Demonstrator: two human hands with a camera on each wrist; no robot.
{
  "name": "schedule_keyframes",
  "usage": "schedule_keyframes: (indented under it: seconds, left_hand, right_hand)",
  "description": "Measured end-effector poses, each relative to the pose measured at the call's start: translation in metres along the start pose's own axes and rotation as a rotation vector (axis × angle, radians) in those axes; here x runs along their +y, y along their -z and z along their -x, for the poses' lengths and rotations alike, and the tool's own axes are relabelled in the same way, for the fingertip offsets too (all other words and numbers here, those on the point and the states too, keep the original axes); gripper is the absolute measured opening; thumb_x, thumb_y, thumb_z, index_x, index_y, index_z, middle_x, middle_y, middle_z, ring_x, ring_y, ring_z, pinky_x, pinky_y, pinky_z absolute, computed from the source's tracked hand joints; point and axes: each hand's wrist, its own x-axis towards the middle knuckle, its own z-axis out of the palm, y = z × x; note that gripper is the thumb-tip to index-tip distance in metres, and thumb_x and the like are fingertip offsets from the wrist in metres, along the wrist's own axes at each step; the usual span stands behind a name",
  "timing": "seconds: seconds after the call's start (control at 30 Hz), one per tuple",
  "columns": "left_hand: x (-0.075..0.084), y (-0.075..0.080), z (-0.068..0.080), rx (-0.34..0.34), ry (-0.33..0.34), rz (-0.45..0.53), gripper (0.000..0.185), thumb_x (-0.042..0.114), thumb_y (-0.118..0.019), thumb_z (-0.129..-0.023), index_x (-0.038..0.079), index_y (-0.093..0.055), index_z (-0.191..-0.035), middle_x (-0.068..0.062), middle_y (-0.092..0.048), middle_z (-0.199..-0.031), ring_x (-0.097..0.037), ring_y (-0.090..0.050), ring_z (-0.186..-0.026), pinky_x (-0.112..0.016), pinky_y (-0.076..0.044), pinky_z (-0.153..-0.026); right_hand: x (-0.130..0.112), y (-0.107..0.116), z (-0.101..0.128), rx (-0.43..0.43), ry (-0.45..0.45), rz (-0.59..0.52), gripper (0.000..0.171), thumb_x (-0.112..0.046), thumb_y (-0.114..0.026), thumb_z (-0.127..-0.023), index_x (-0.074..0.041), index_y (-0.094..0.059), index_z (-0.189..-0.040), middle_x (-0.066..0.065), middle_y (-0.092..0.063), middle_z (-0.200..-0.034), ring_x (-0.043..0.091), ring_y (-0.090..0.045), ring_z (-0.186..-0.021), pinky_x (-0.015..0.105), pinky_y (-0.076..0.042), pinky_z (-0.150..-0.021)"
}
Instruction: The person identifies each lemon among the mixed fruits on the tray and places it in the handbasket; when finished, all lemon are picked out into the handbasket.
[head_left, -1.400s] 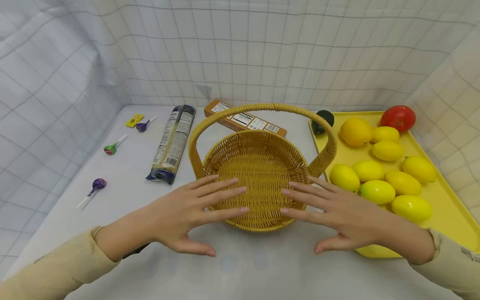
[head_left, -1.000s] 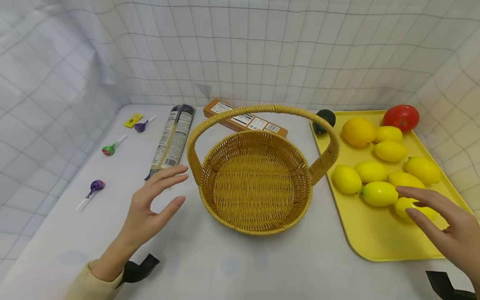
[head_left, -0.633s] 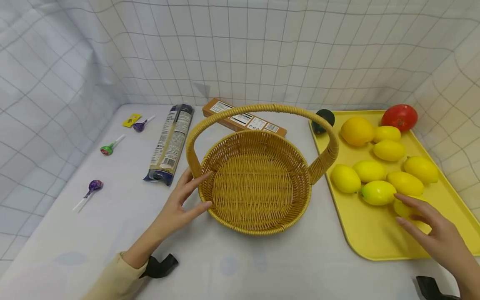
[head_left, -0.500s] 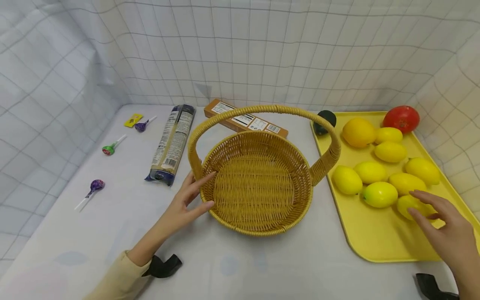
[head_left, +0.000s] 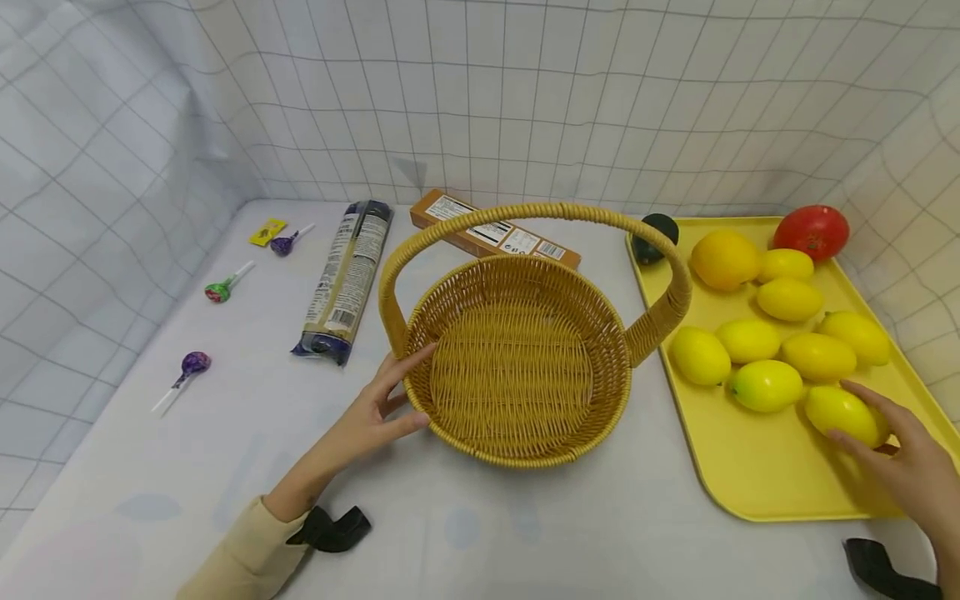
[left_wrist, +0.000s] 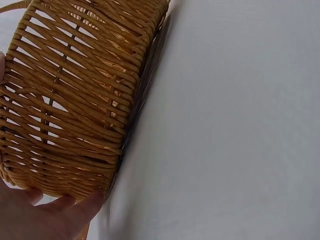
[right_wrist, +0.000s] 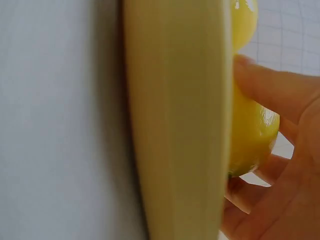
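1. Lemon (head_left: 838, 414), lower right of frame, on a yellow tray (head_left: 765, 479); the right hand (head_left: 911, 460) curls its fingers round it.
2. Left hand (head_left: 366, 427) grips the wicker basket (head_left: 513, 367), centre.
3. Apparently grasping; next calls for a firm pinch, then lifting.

White grid-lined cloth walls (head_left: 525, 108), white table surface (head_left: 585, 533), soft light

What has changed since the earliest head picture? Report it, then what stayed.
The left hand, spread over the round golden wicker basket before, moved left and now grips its left rim. The right hand, also over it then, moved right and took hold of the nearest oval yellow lemon on the flat yellow tray. Basket and tray stayed put.
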Motion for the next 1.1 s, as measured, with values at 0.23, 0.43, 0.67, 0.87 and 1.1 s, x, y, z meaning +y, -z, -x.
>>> schedule_keyframes:
  seconds: [0.23, 0.43, 0.67, 0.87, 1.1]
  left_hand:
    - [0.000, -0.002, -0.002, -0.013, -0.019, 0.095, 0.069, 0.011, -0.062, -0.091, 0.011, -0.025, -0.149, -0.012, 0.001, -0.154, -0.027, -0.008, -0.139, -0.045, -0.033, -0.101]
    - [0.001, -0.003, -0.003, -0.019, -0.019, 0.140, 0.070, 0.013, -0.064, -0.091, 0.011, -0.025, -0.149, -0.011, 0.002, -0.154, -0.025, -0.008, -0.139, -0.038, -0.034, -0.102]
    - [-0.001, -0.003, -0.003, 0.002, -0.029, 0.151, 0.070, 0.010, -0.063, -0.091, 0.010, -0.025, -0.149, -0.013, -0.001, -0.154, -0.026, -0.009, -0.138, -0.038, -0.036, -0.100]
    - [-0.004, -0.004, -0.003, 0.017, -0.027, 0.125, 0.070, 0.009, -0.063, -0.091, 0.010, -0.024, -0.150, -0.013, -0.002, -0.154, -0.027, -0.010, -0.138, -0.039, -0.037, -0.099]
    - [-0.004, -0.003, -0.002, 0.029, -0.042, 0.117, 0.070, 0.014, -0.064, -0.091, 0.011, -0.025, -0.149, -0.014, -0.002, -0.154, -0.027, -0.010, -0.138, -0.039, -0.035, -0.100]
  right_hand:
    - [0.011, -0.005, 0.011, -0.042, -0.169, -0.080, 0.064, -0.015, -0.066, -0.089, -0.021, -0.037, -0.146, 0.011, -0.036, -0.141, 0.000, -0.035, -0.093, 0.006, -0.032, -0.062]
    - [-0.062, 0.001, 0.006, -0.201, 0.078, -0.425, 0.068, 0.015, -0.055, -0.087, -0.010, -0.033, -0.146, -0.005, -0.036, -0.138, 0.002, -0.043, -0.105, 0.008, -0.043, -0.077]
    - [-0.186, -0.039, -0.031, -0.665, 0.397, -0.812, 0.060, 0.013, -0.058, -0.086, 0.000, -0.037, -0.140, 0.013, -0.042, -0.137, 0.021, -0.046, -0.115, 0.028, -0.043, -0.092]
    - [-0.254, -0.098, -0.062, -0.830, 0.402, -0.761, 0.054, -0.012, -0.065, -0.090, -0.010, -0.043, -0.139, 0.008, -0.044, -0.136, 0.025, -0.048, -0.114, 0.039, -0.046, -0.090]
    - [-0.282, -0.142, -0.075, -0.963, 0.420, -0.543, 0.053, -0.026, -0.062, -0.092, -0.017, -0.044, -0.140, -0.004, -0.047, -0.132, 0.015, -0.048, -0.108, 0.036, -0.042, -0.090]
